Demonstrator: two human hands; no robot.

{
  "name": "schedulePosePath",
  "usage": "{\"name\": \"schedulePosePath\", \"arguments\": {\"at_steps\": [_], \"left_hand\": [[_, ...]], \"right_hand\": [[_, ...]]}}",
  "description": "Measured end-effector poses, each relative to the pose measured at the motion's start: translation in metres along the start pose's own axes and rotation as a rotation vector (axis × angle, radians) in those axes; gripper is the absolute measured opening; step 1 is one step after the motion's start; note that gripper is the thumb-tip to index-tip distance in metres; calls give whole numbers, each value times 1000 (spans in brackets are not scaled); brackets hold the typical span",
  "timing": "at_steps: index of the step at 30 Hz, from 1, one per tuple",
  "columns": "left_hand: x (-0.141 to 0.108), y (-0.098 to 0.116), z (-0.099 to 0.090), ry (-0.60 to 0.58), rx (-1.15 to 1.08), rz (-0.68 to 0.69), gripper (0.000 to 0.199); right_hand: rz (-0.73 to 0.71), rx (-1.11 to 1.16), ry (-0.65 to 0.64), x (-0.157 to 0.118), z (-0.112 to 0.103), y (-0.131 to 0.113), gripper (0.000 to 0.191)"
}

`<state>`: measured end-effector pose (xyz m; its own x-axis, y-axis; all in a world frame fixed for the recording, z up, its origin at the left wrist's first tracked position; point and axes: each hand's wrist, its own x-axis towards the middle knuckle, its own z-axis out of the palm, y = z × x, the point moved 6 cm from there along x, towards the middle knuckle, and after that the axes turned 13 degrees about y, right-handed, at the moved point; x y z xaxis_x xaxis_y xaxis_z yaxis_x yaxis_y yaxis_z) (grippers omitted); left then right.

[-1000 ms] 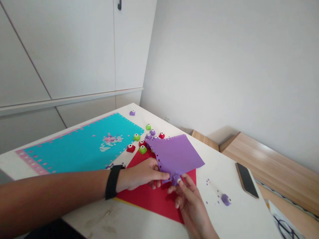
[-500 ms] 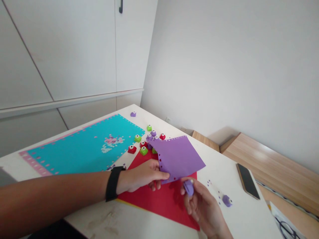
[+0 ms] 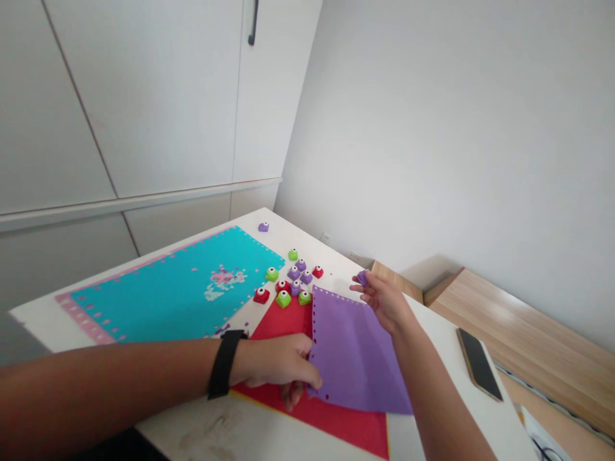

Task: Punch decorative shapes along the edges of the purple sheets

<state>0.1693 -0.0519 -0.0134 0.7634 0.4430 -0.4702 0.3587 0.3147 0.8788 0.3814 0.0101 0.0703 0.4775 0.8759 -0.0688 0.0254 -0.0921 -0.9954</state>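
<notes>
We see a white cupboard door (image 3: 134, 96) with a black handle (image 3: 253, 22) at the left, and a pale grey wall (image 3: 432, 128) behind. On the white tabletop (image 3: 192, 435), going left to right, we have a teal paper sheet (image 3: 168, 288) with a pink dotted border and a pink-and-white patch of paper bits, then a lone small purple craft punch (image 3: 263, 227) beyond it. The left hand (image 3: 273, 365), with a black wristband (image 3: 221, 365), comes in across the front; its grip looks narrow, fingers curled on the lower-left edge of a thin purple paper sheet (image 3: 355, 352). That sheet lies partly over a red paper sheet (image 3: 288, 326), past the red's right side, with small punched holes along its left and top edges. Behind it sits a cluster of small red, green and purple craft punches (image 3: 294, 273). The right hand (image 3: 384, 301) is raised above the sheet's top-right edge, with a narrow fingertip grip on a small purple punch (image 3: 362, 277). The sheet looks light, soft and easy to bend, and the holed edges look weakest, so we judge it best held on an unpunched stretch, flat and near the working edge. The punch looks small, light and stiff, best pinched by its body. Further right are a black smartphone (image 3: 478, 365) and a light wood surface (image 3: 519, 320).
</notes>
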Motion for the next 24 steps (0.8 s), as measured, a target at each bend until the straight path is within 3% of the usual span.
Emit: {"name": "schedulePosePath", "arguments": {"at_steps": [5,10,13,20,22,24], "left_hand": [[7,-10,-1,-44,21,-42,16],[8,-13,0,-79,40,-49,16],[6,-12,1,-74,19,-65,14],[9,-14,2,-81,-12,-57,15],[8,-12,0,-63,-34,-44,17],[6,-9,-5,-4,-48,-35,22]], "right_hand": [[-112,-201,-31,35,60,25,39],[-303,-472,-27,36,91,37,24],[-408,-605,-4,29,98,40,14],[-520,-729,-8,12,107,48,17],[-542,-712,16,10,96,41,22],[-558,-694,87,11,68,29,28]]}}
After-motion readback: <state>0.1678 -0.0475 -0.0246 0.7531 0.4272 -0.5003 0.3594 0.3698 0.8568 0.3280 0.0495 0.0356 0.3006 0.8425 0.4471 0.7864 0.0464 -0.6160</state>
